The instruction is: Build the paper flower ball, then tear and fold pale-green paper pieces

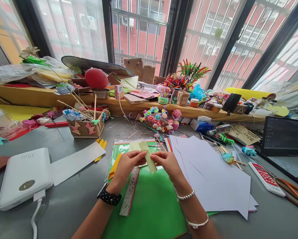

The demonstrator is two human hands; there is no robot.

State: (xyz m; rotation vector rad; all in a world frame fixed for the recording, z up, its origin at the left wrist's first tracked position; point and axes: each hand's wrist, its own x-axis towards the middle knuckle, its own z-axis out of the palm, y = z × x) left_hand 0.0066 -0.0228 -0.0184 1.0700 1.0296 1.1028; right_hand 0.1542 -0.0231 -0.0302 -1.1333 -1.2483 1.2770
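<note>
Between my two hands is a narrow folded strip of pale green paper (149, 157), tilted and held above a green sheet (153, 202). My left hand (131, 161) pinches its left edge between thumb and fingers. On the other edge, my right hand (166, 162) pinches it the same way. A patterned ruler (130, 192) lies on the green sheet below my left hand. More pale green paper (135, 146) lies just behind the strip, partly hidden by it. Folded yellow paper (114, 166) lies beside my left hand.
White sheets (213, 179) are stacked to the right, near a calculator (267, 179) and a laptop (283, 142). A white power bank (26, 177) with a cable stands left. Behind are a cardboard box (86, 127), colourful flowers (158, 119) and a crowded ledge (139, 103).
</note>
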